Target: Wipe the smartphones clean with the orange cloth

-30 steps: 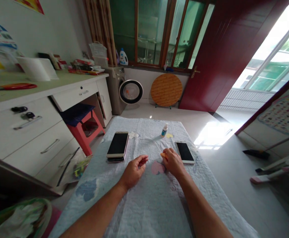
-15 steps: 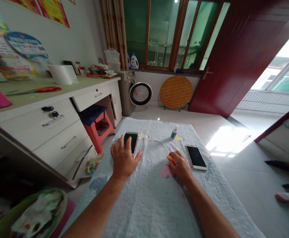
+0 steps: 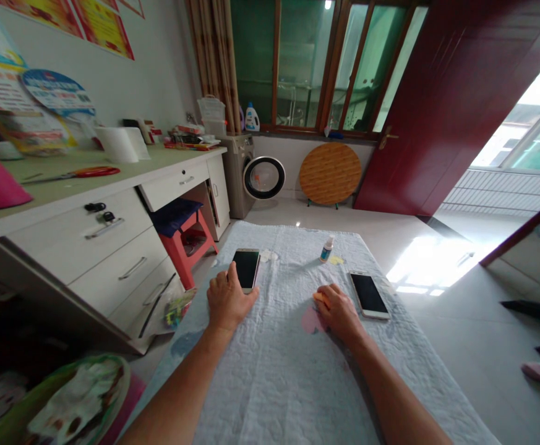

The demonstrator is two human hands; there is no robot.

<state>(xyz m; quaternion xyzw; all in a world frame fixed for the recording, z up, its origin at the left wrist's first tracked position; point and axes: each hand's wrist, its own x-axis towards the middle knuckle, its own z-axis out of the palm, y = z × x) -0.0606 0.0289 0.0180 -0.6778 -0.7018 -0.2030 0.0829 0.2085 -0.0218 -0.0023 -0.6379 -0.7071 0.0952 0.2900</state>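
My left hand (image 3: 226,298) rests on the pale blue quilted cloth (image 3: 292,346) with its fingers closed round the near end of a dark-screened phone (image 3: 246,268). My right hand (image 3: 339,310) lies curled on the cloth a little to the right, pinching a small orange thing (image 3: 318,297) against the cloth. A second phone (image 3: 368,295) with a white frame lies just right of that hand. Farther back stand a small white bottle with a blue label (image 3: 326,249) and a yellow scrap (image 3: 336,260).
A white desk with drawers (image 3: 93,247) runs along the left, with a red stool (image 3: 181,238) under it. A washing machine (image 3: 251,176) and a round wooden tabletop (image 3: 330,174) stand at the far wall. A bin with rubbish (image 3: 72,402) sits near left.
My left hand reached left and forward from the cloth's middle onto the left phone, then drew back to grip its near end. My right hand has stayed put. The view turned left.
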